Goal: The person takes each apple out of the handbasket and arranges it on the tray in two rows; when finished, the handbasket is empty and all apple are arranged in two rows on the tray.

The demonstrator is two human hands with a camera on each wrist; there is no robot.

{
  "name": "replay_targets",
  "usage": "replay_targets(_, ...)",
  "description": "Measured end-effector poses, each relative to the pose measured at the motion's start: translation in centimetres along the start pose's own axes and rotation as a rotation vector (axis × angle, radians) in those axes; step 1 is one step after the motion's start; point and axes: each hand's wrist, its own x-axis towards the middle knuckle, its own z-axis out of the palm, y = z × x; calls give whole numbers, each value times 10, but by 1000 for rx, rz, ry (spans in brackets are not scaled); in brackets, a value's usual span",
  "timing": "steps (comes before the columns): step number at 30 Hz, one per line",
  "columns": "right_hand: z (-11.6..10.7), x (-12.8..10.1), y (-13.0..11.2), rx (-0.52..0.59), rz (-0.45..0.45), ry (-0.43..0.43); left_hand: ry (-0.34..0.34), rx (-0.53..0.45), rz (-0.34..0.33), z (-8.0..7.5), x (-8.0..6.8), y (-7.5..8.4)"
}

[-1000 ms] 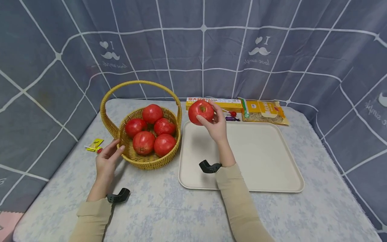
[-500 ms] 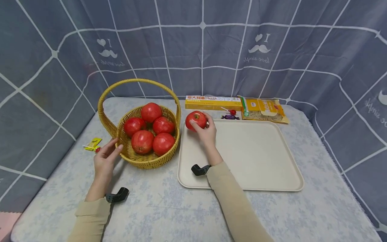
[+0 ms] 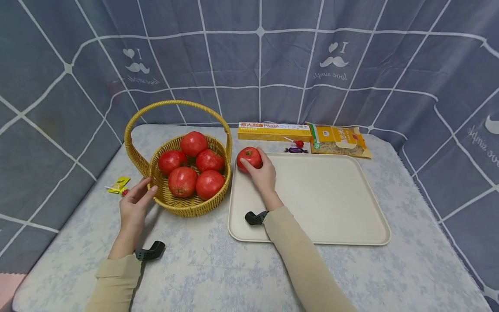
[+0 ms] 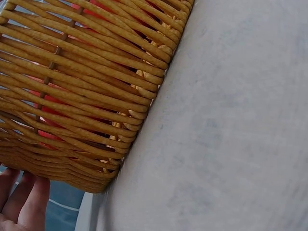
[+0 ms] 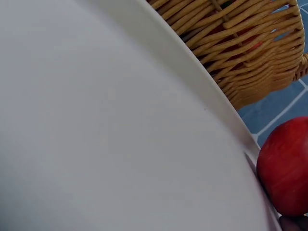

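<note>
A red apple (image 3: 249, 159) is at the far left corner of the cream tray (image 3: 323, 208), and my right hand (image 3: 264, 174) grips it from the right side. The right wrist view has this apple (image 5: 286, 166) low against the tray's inner edge, with most of the hand out of sight. On the left stands a woven wicker basket (image 3: 191, 211) with a tall arched handle and several red apples (image 3: 182, 182) inside. My left hand (image 3: 134, 206) holds the basket's near left rim, thumb on the rim and fingers along the outer wall; its fingers (image 4: 33, 204) show in the left wrist view.
Behind the tray lie a yellow pasta box (image 3: 273, 132), a yellow snack bag (image 3: 340, 142), a red lollipop (image 3: 299, 143) and a purple-wrapped candy (image 3: 296, 150). Small yellow-wrapped sweets (image 3: 118, 185) lie left of the basket. A grey checked curtain (image 3: 288, 60) encloses the table.
My right hand has lowered the apple from above the tray down to its far left corner, moving slightly left. The left hand keeps its hold on the basket.
</note>
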Motion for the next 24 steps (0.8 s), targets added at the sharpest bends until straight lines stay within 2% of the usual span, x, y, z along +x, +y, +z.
replay_targets(5, -3, 1, -7, -85, -8, -116, 3, 2, 9, 0, 0, 1)
replay_targets(7, -11, -2, -18, -120, -19, -170, -2, 11, 8, -1, 0, 1)
replay_targets(9, -22, -6, -33, -113, -62, -188, -9, 15, 7, -1, 0, 1)
replay_targets(11, -34, -11, -50, -47, -125, -166, -12, 30, 8, -1, -1, 0)
replay_targets(15, -51, -18, -81, 166, -303, -153, -11, 27, 25, -2, -1, 0)
replay_targets(17, -54, -24, -93, 236, -372, -204, -9, 25, 31, -2, 0, 0)
replay_targets(19, -53, -32, -103, 255, -413, -281, -9, 17, 32, -2, 0, 0)
replay_targets(24, -40, -49, -114, 179, -458, -481, -1, 38, 21, -1, -2, 0)
